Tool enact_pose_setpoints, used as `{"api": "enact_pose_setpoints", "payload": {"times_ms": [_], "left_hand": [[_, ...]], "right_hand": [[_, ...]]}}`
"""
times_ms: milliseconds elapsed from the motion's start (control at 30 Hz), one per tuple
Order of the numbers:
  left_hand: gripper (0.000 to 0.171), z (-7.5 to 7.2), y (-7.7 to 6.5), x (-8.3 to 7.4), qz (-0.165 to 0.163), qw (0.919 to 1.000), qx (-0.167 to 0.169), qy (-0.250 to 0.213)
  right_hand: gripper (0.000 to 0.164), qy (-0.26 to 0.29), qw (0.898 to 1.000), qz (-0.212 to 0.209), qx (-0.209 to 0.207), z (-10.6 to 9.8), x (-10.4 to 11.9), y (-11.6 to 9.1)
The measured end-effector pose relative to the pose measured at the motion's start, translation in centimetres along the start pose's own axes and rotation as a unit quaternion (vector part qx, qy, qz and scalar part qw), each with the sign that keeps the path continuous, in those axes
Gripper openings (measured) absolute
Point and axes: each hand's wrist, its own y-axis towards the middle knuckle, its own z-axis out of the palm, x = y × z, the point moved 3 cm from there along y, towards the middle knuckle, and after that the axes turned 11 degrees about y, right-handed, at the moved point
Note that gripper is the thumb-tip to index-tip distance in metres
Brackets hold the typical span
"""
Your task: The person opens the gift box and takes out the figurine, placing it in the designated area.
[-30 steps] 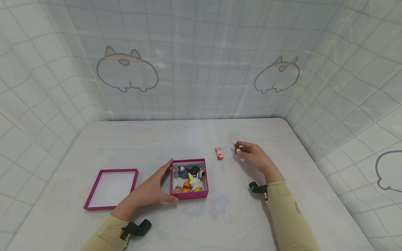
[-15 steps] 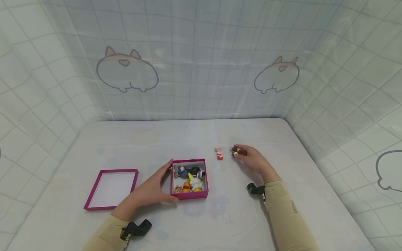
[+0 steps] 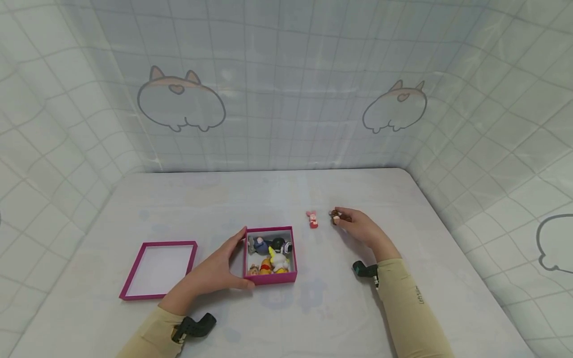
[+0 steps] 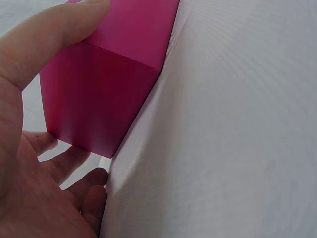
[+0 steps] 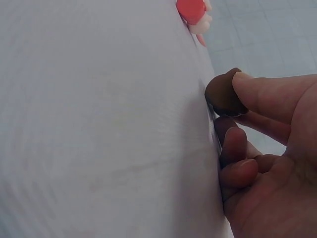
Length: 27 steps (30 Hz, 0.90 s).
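My left hand (image 3: 217,267) grips the left side of an open magenta box (image 3: 271,279), thumb at the front corner and fingers toward the back. In the left wrist view the thumb lies against the box's wall (image 4: 99,99). Inside sit several small figurines, among them a white one (image 3: 279,261) and a dark blue one (image 3: 260,245). My right hand (image 3: 364,229) pinches a small brown figurine (image 3: 334,216) between thumb and fingers, low at the tabletop. Its rounded brown end (image 5: 223,94) shows in the right wrist view. Left of it is a pink and red figurine (image 3: 312,220).
A shallow magenta box lid (image 3: 193,256) with a white inside lies left of the box, partly behind my left forearm. A pale cloth covers the table (image 3: 340,313). Curtain walls with a grid print stand behind and at both sides.
My right hand has moved slightly left and down with the brown figurine, closer to the pink figurine, then nearly stopped. The left hand and box have stayed put.
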Motion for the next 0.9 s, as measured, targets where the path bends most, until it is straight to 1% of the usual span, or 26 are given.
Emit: {"api": "enact_pose_setpoints", "payload": {"times_ms": [67, 300, 433, 500, 567, 600, 667, 733, 767, 800, 900], "left_hand": [[0.133, 0.0, -0.1, 0.0, -0.001, 1.0000, 0.000, 0.000], [0.133, 0.0, 0.0, 0.1, 0.001, 1.0000, -0.002, 0.000], [0.133, 0.0, 0.0, 0.1, 0.001, 1.0000, -0.002, 0.000], [0.133, 0.0, 0.0, 0.0, 0.001, 1.0000, -0.002, -0.001], [0.133, -0.1, 0.0, 0.0, 0.002, 1.0000, -0.002, 0.000], [0.133, -0.1, -0.1, -0.1, 0.001, 1.0000, -0.001, 0.000], [0.133, -0.1, 0.0, -0.1, 0.001, 1.0000, -0.001, 0.000], [0.133, -0.1, 0.0, -0.2, 0.001, 1.0000, 0.000, 0.001], [0.133, -0.1, 0.0, -0.1, 0.001, 1.0000, -0.001, 0.000], [0.133, -0.1, 0.0, -0.1, 0.001, 1.0000, 0.000, -0.001], [0.133, -0.1, 0.0, 0.0, 0.002, 1.0000, -0.001, -0.002]], "right_hand": [[0.056, 0.001, 1.000, 0.004, -0.001, 0.0, -0.1, 0.0], [0.063, -0.011, 1.000, -0.014, -0.007, -0.3, -0.2, 0.0], [0.068, 0.012, 1.000, -0.014, -0.004, -0.7, -0.4, 0.0], [0.071, 0.046, 0.999, -0.014, -0.003, -1.0, -0.8, 0.1], [0.074, 0.101, 0.995, -0.011, -0.002, -1.4, -1.4, 0.2], [0.075, 0.139, 0.990, -0.009, -0.001, -1.6, -1.8, 0.4], [0.076, 0.211, 0.977, -0.004, 0.002, -1.9, -2.5, 0.6], [0.076, 0.264, 0.964, -0.002, 0.006, -2.0, -2.9, 0.8], [0.076, 0.282, 0.959, -0.001, 0.007, -2.0, -2.9, 0.8], [0.076, 0.292, 0.956, -0.002, 0.010, -2.0, -2.9, 0.8], [0.075, 0.300, 0.954, -0.004, 0.006, -2.1, -2.7, 0.7]]}}
